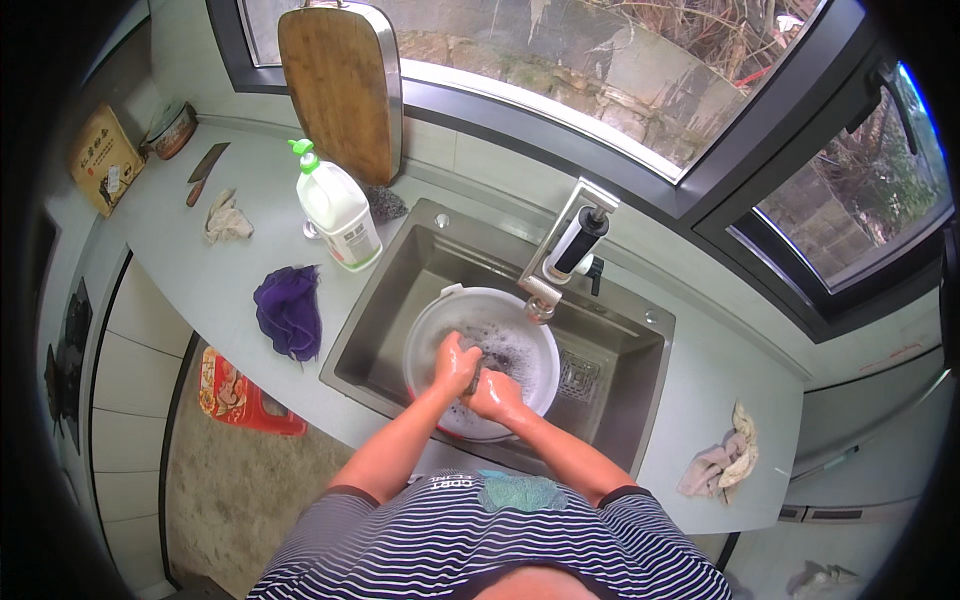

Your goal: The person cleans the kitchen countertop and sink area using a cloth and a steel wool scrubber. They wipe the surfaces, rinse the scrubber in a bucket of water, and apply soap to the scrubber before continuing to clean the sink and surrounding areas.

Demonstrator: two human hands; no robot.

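Note:
My left hand (457, 363) and my right hand (496, 394) are close together over a white basin (417, 328) that stands in the sink. Both fists are closed on a dark, wet cloth (473, 384), most of it hidden by the fingers. Suds and dark soapy water (529, 364) fill the basin around them. Wet skin shines on both hands. Just behind the basin's rim hangs the head of the faucet (539, 307).
The grey sink (637, 390) has a drain strainer (579, 375) right of the basin. Left on the counter are a purple cloth (289, 311), a white pump bottle (337, 210), a cleaver (206, 166), a rag (227, 218) and an upright cutting board (341, 90). Rags (721, 457) lie at right.

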